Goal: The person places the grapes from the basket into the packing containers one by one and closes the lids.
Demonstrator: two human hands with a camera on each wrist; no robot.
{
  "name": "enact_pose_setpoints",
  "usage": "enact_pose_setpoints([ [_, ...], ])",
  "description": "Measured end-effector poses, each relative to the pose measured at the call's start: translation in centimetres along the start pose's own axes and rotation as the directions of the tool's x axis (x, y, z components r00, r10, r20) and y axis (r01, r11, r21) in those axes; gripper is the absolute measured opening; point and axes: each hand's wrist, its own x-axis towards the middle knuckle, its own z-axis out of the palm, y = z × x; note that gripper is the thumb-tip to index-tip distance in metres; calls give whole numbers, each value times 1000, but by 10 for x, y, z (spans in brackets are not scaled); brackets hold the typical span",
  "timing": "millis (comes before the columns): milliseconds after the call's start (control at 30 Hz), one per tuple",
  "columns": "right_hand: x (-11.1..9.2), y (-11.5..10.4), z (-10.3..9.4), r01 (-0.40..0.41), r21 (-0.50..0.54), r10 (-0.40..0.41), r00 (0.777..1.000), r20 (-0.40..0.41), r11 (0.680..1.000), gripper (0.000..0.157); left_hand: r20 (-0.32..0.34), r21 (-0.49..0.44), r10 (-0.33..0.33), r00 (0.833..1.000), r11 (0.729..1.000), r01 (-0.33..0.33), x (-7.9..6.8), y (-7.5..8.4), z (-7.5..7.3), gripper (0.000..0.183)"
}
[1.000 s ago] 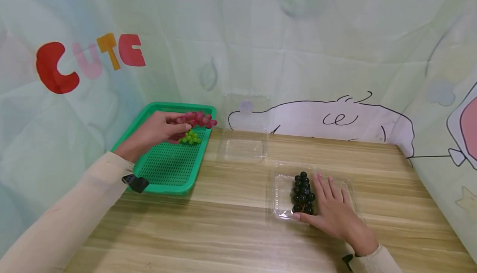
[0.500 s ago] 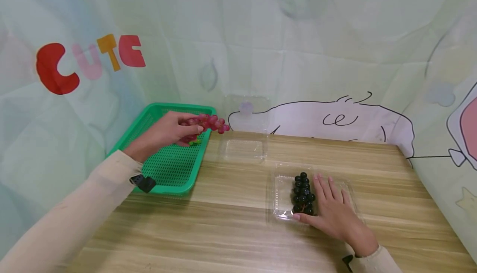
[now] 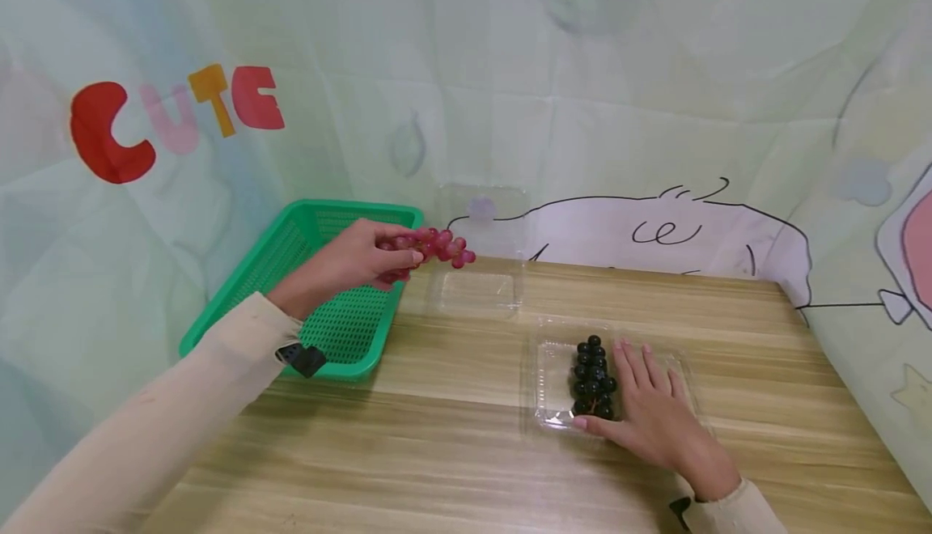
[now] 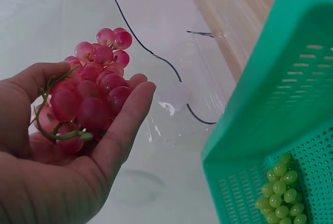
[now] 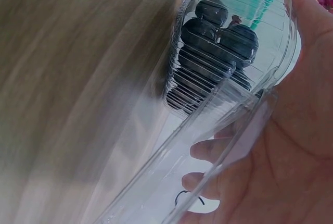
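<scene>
My left hand [image 3: 357,257] holds a bunch of red grapes [image 3: 446,246] in the air, over the right rim of a green basket [image 3: 349,325]. In the left wrist view thumb and fingers curl round the bunch, and its green stem shows. Green grapes [image 4: 282,195] lie in the basket; the head view hides them behind the hand. My right hand [image 3: 655,417] rests with straight fingers on the right part of an opened clear plastic box [image 3: 542,372]. Black grapes [image 3: 593,380] lie in the box's left part, beside the thumb.
A second clear plastic box [image 3: 476,290] stands open at the back of the wooden table [image 3: 451,445], its lid upright against the printed curtain [image 3: 480,73]. Curtain walls also close off both sides.
My left hand has carried the red grapes rightward, from above the basket's inside to past its right rim. The basket has tilted or shifted slightly. My right hand has stayed in place.
</scene>
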Motion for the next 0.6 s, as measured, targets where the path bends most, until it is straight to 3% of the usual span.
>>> enact_pose_setpoints([
  [367, 0, 0, 2, 2, 7, -2, 1000, -11, 1000, 123, -2, -12, 39, 999, 999, -39, 9, 9, 19, 38],
  [600, 0, 2, 3, -2, 17, 2, 1000, -1, 1000, 123, -20, 24, 57, 998, 998, -57, 9, 22, 36, 32],
])
